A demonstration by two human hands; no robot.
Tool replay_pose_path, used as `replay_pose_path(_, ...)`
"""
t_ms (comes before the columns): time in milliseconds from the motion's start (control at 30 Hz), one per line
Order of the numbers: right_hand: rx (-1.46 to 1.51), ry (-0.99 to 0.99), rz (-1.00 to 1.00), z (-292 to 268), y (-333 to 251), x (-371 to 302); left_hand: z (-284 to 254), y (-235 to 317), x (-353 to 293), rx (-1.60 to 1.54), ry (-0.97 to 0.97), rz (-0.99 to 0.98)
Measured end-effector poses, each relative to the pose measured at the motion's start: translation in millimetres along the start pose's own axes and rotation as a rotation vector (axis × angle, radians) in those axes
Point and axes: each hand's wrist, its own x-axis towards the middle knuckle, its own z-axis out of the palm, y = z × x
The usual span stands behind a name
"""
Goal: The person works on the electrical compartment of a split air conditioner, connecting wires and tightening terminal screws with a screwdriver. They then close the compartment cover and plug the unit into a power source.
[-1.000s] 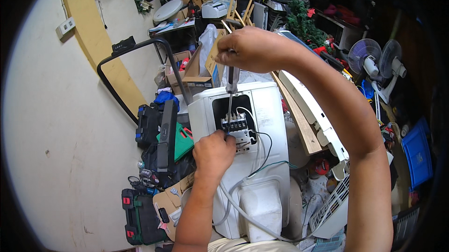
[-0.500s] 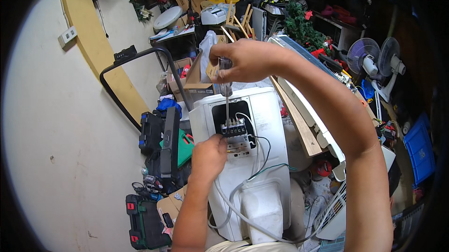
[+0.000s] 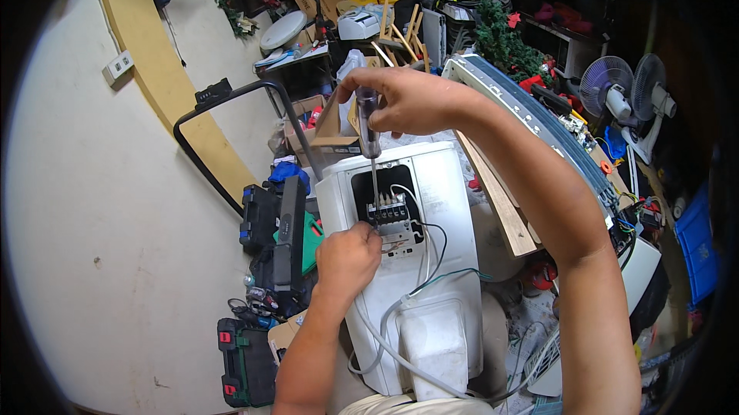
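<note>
In my right hand [image 3: 412,99] is a screwdriver [image 3: 369,126] with a clear, purplish handle, held upright between fingers and thumb. Its thin shaft runs down to a dark terminal block [image 3: 387,209] in the open recess of a white appliance casing [image 3: 454,245]. My left hand [image 3: 350,257] is closed at the lower left of that block; whatever its fingertips pinch is hidden. Bare copper-coloured wire ends [image 3: 398,245] show just right of those fingertips. White, dark and green wires leave the recess area, and a grey cable [image 3: 385,344] loops across the casing's lower part.
Tool cases [image 3: 245,361] and a black-framed trolley handle [image 3: 223,101] stand at the left beside the wall. On the right are a wooden plank [image 3: 504,211], a long finned unit [image 3: 531,126], two fans [image 3: 608,85] and a blue bin [image 3: 697,245]. An opened cardboard box [image 3: 335,140] sits behind the casing.
My right fingers have loosened and shifted round the screwdriver's handle, leaving more of it showing. My left hand stays at the terminal block. The whole view has shifted slightly.
</note>
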Motion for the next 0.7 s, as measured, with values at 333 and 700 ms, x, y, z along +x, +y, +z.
replay_pose_path(333,0.356,0.092,-0.033,17,21,5,0,1,15,0.051,-0.049,-0.008)
replay_pose_path(700,-0.099,0.337,-0.223,34,36,10,-1,1,19,0.056,-0.098,-0.052)
